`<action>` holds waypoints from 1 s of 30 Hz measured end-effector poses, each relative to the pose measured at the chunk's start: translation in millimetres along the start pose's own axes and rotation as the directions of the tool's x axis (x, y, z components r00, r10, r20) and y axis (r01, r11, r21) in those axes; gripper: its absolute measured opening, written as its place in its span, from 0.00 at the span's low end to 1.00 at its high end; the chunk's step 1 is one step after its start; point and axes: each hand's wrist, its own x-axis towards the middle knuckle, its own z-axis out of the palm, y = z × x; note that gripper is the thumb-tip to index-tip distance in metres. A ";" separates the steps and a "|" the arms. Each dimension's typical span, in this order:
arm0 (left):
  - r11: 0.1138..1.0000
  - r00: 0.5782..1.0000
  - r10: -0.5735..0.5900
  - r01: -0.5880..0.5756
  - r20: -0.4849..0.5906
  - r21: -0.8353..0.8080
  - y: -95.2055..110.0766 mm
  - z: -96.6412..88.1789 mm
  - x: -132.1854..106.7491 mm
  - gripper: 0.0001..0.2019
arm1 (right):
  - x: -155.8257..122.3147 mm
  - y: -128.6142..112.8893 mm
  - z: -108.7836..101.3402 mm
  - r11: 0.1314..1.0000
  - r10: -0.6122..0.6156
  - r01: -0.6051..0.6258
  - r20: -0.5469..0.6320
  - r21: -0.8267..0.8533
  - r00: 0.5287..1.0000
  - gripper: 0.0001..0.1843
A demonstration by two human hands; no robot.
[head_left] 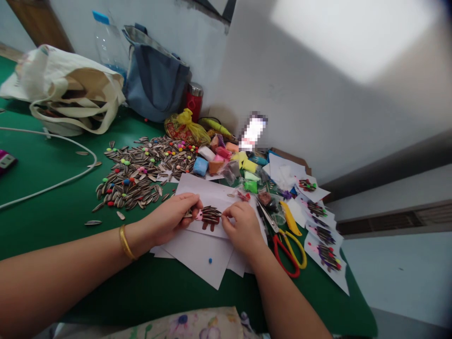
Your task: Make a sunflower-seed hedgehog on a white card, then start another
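Note:
A hedgehog figure (211,217) lies on white paper (201,188); it has a pink face, brown body and feet, and sunflower seeds for spines. My left hand (174,216), with a gold bangle at the wrist, is closed around a few sunflower seeds (188,213) just left of the pink face. At the figure's right end, my right hand (243,227) pinches thumb and forefinger together on what looks like one sunflower seed, mostly hidden by the fingertips. Below the figure, a small blue ball (210,260) sits on another sheet.
Loose sunflower seeds (137,188) with coloured bits spread at the left. Clay packets (215,165) sit behind the paper. Scissors (289,249) and a yellow cutter (290,219) lie right, beside several finished hedgehog sheets (341,278). Bags (155,80), a red flask (194,101) and a phone (253,132) stand behind.

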 end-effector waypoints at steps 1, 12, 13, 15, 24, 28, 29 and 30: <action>1.000 1.000 0.000 0.000 0.001 0.001 0.1 -0.2 0.0 0.13 | 0.1 -0.1 0.3 1.000 -0.001 0.001 0.002 -0.002 1.000 0.05; 1.000 1.000 -0.010 0.010 0.010 -0.016 -0.3 -0.1 0.2 0.13 | 0.4 -7.3 -1.0 0.985 -0.039 0.047 0.054 -0.167 0.998 0.04; 1.000 1.000 -0.008 0.008 0.010 -0.010 -0.2 -0.2 0.1 0.13 | 0.2 -7.9 -0.8 0.981 -0.045 0.054 0.053 -0.186 0.998 0.04; 1.000 1.000 -0.008 0.008 0.008 0.001 0.2 -0.1 0.0 0.13 | -0.1 -8.8 -0.3 0.975 -0.060 0.070 0.051 -0.212 0.997 0.05; 1.000 1.000 -0.015 0.015 0.007 0.015 0.9 1.5 -0.4 0.13 | 0.5 -11.4 -0.1 0.964 -0.067 0.080 0.056 -0.255 0.996 0.06; 1.000 1.000 -0.024 0.024 0.006 0.005 1.0 1.1 -0.8 0.13 | 0.6 -12.1 -0.3 0.963 -0.055 0.072 0.074 -0.258 0.996 0.05; 1.000 1.000 -0.027 0.027 0.005 0.003 0.9 1.1 -1.0 0.12 | 0.6 -12.2 -0.2 0.963 -0.052 0.070 0.077 -0.259 0.996 0.05; 1.000 1.000 -0.030 0.030 0.004 0.001 0.8 1.2 -1.2 0.12 | 0.5 -12.2 -0.2 0.963 -0.049 0.068 0.080 -0.259 0.996 0.05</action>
